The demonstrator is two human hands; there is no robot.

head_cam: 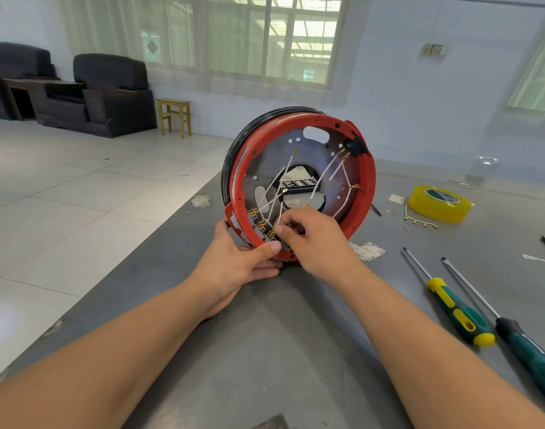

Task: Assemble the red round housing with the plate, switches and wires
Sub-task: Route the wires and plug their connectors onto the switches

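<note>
Red housing (369, 176), no legible writing.

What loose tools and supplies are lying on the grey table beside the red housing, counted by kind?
Screwdrivers with green-and-yellow handles: 2
Roll of yellow tape: 1
Short white wire with brass terminals: 1
Total: 4

Daylight came bright through the curtained windows (265, 41) behind the worktop (265, 351); panes blew out near white. Floor tiles (63, 196) carried pale glare. My forearms threw soft shadows on the worktop's near edge. Wide-angle lens bent the walls and stretched the frame's corners. Centre sharp, far furniture slightly soft.
</note>
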